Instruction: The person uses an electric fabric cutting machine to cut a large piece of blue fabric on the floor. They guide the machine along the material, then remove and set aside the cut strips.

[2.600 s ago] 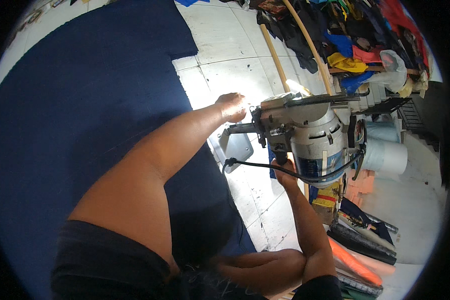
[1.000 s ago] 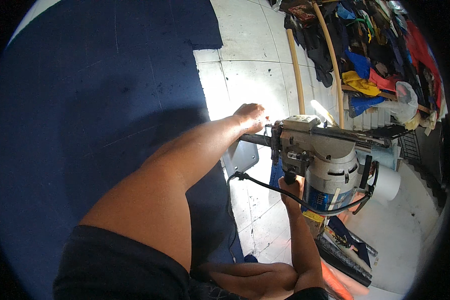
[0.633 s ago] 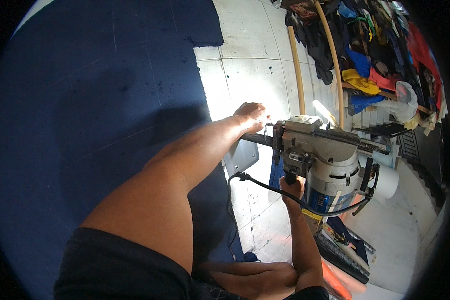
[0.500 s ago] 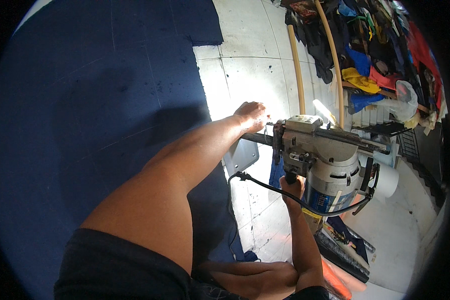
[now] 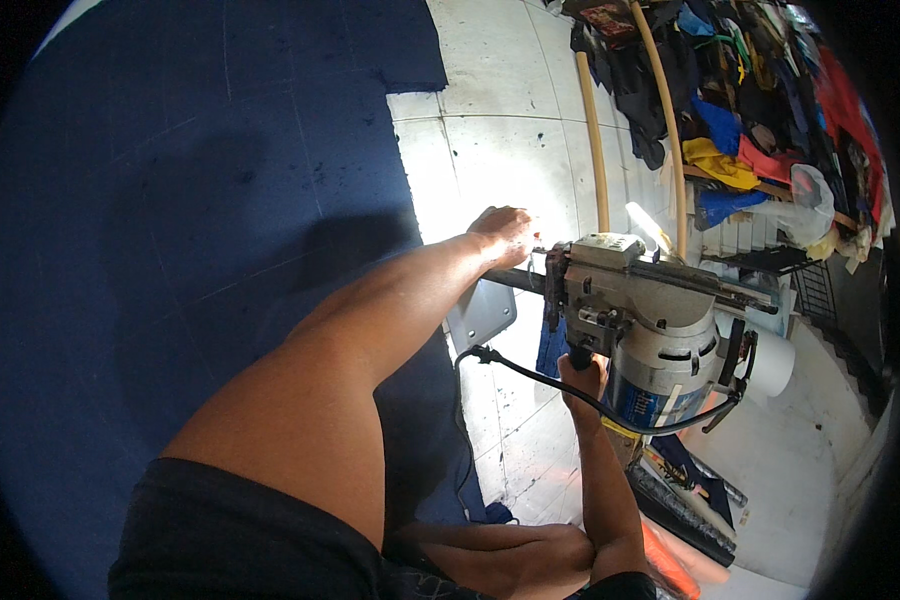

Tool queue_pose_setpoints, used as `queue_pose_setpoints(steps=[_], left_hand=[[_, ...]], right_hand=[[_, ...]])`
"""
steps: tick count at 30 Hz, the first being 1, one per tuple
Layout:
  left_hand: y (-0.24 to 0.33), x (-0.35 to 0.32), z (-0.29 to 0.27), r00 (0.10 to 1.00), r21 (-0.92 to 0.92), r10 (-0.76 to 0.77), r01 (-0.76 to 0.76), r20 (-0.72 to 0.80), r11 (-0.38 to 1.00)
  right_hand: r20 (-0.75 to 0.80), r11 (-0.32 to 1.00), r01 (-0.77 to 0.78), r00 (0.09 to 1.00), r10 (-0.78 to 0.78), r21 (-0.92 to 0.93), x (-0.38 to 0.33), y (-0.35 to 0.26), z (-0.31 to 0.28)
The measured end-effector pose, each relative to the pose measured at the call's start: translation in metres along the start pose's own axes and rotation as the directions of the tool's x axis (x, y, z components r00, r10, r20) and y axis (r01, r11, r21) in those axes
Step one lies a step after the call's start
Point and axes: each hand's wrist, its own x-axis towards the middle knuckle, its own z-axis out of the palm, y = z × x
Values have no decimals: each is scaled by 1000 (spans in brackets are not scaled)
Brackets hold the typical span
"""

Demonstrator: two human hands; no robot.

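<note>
My right hand (image 5: pixel 582 378) wraps the black handle of an electric cloth cutting machine (image 5: pixel 670 325), a grey motor body with a black cord. The machine lies tilted toward the right, its flat metal base plate (image 5: pixel 485 315) on the left. My left hand (image 5: pixel 510 235) is closed beside the machine's black upright bar (image 5: pixel 518 280), fingers curled; what they hold, if anything, is hidden. Dark blue cloth (image 5: pixel 270 170) with chalk lines lies flat to the left, its cut edge close to my left hand and the base plate.
White table surface (image 5: pixel 500 130) shows beyond the cloth. Two wooden poles (image 5: pixel 592 140) stand past it, before a heap of mixed garments and scraps (image 5: pixel 740 140) at the far right. The power cord (image 5: pixel 460 420) runs down along the cloth edge. Several fabric rolls (image 5: pixel 680 515) lie at lower right.
Almost nothing differs. The machine and both hands hold nearly the same place, with only a very slight shift.
</note>
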Motion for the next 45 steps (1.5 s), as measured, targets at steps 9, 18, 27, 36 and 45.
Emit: queue_pose_setpoints(steps=[9, 18, 27, 36, 45], left_hand=[[-8, 5, 6, 1000, 36, -30, 30, 1, 999], [-23, 2, 8, 998, 76, -55, 53, 31, 996], [-21, -1, 10, 995, 97, -87, 83, 45, 992], [-29, 4, 15, 998, 68, -60, 58, 17, 996], [-33, 8, 20, 996, 96, -87, 88, -9, 992]], right_hand=[[93, 988, -150, 984, 152, -28, 2, -11, -7], [102, 991, -133, 986, 132, 3, 0, -23, -12], [87, 992, -119, 989, 122, -48, 1, -10, -7], [71, 996, -86, 994, 86, -4, 0, -5, -6], [65, 999, -35, 997, 36, -27, 3, 9, -1]])
